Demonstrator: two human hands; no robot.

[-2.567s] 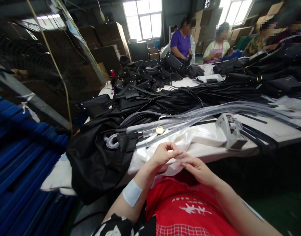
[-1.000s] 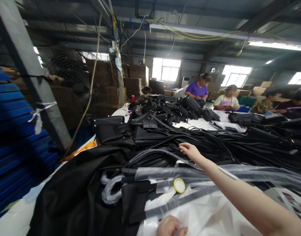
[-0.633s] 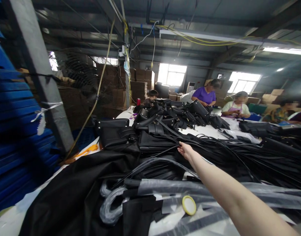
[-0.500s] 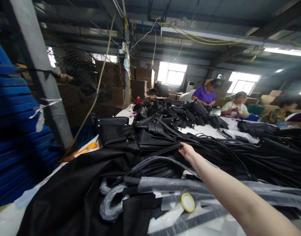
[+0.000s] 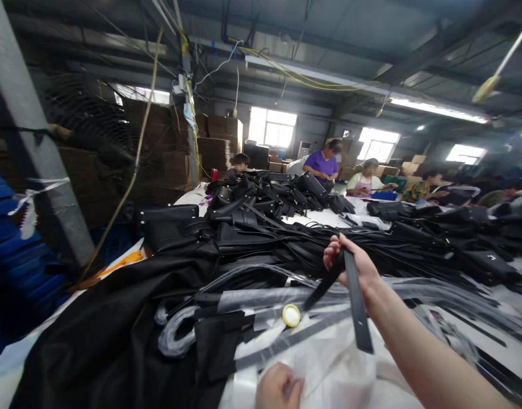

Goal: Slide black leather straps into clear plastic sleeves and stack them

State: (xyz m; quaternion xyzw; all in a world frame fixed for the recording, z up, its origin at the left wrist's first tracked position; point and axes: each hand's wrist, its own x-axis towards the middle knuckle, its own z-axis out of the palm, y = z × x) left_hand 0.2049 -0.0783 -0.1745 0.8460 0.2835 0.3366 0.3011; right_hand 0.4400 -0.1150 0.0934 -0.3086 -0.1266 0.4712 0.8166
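My right hand (image 5: pixel 350 258) is raised over the table with its fingers closed round a black strap (image 5: pixel 358 312), whose ends hang down on both sides of the fingers. Low in the view, my left hand (image 5: pixel 280 387) has curled fingers over white, translucent plastic (image 5: pixel 341 363); what it grips, if anything, cannot be made out. A round disc with a yellow rim (image 5: pixel 291 316) lies just above my left hand. Beyond my right hand, many long black straps (image 5: pixel 397 250) lie in a heap. Plastic-wrapped strips (image 5: pixel 252 301) are to the left.
Black bags (image 5: pixel 261 199) are piled on the white table (image 5: pixel 318 217). Black cloth (image 5: pixel 116 324) covers the left side. A grey post (image 5: pixel 43 142) stands beside blue stacked crates (image 5: pixel 13 272). Several people sit or stand beyond the table, one in a purple top (image 5: pixel 320 165).
My right hand has come back from the strap heap and now holds a strap up. My left hand has come into view at the bottom. The view has swung to the right.
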